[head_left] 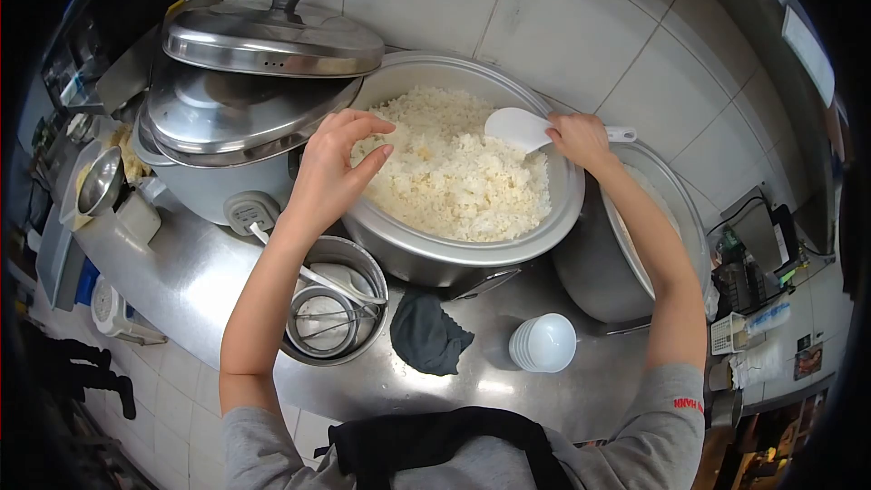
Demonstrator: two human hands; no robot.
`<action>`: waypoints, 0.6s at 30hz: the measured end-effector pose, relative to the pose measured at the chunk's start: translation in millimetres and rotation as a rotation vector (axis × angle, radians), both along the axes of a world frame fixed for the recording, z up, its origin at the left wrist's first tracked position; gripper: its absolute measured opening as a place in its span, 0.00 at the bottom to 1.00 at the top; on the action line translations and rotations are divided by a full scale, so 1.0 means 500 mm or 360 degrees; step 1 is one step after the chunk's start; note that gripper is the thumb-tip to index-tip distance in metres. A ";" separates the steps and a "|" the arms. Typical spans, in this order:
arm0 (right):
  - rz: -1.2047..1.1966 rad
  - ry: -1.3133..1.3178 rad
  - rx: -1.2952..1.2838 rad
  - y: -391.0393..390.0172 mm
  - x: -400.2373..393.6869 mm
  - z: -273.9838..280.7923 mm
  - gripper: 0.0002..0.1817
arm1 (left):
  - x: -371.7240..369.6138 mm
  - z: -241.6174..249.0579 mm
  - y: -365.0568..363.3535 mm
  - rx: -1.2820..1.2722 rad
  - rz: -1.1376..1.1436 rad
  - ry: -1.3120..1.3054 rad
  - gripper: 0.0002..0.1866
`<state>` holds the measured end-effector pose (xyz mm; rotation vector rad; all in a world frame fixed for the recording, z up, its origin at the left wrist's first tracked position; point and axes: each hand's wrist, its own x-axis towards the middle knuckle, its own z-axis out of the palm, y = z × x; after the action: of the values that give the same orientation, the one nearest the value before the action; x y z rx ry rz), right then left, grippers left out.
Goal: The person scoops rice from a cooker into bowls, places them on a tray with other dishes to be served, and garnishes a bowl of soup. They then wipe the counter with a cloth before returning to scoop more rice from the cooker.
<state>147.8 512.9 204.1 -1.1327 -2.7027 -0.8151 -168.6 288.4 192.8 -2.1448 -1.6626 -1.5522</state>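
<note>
A large grey pot (467, 252) full of white rice (454, 172) stands in the middle. My right hand (581, 139) is closed round the handle of a white rice paddle (517, 128) at the pot's right side; the paddle's blade rests on the rice. Over the pot's left rim is my left hand (345, 152), thumb and fingers apart, with nothing between them. Close to that wrist sits a rice cooker (195, 191) with two stacked metal lids (272, 41) on top.
Below the left forearm is a metal pot (379, 308) holding a smaller bowl and a white utensil. A dark cloth (429, 334) and stacked white bowls (543, 343) lie on the steel counter (209, 263). Another large pot (590, 263) stands right, and a tiled wall (581, 27) rises behind.
</note>
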 end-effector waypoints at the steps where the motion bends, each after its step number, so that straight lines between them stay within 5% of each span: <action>1: 0.0006 -0.0009 0.0002 0.002 0.002 0.008 0.10 | 0.000 0.000 0.002 0.0002 0.0006 -0.0009 0.11; 10: -0.0261 0.0015 0.0128 0.091 -0.080 -0.024 0.08 | -0.003 0.010 -0.004 0.0045 -0.0014 0.0033 0.10; 18: 0.0173 -0.0339 -0.0117 0.045 -0.096 0.037 0.09 | -0.015 0.005 -0.020 -0.0061 0.0048 -0.0046 0.11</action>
<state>100.0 535.2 222.5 -0.9510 -2.9599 -0.8724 -176.3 278.4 195.5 -2.1151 -1.7391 -1.5637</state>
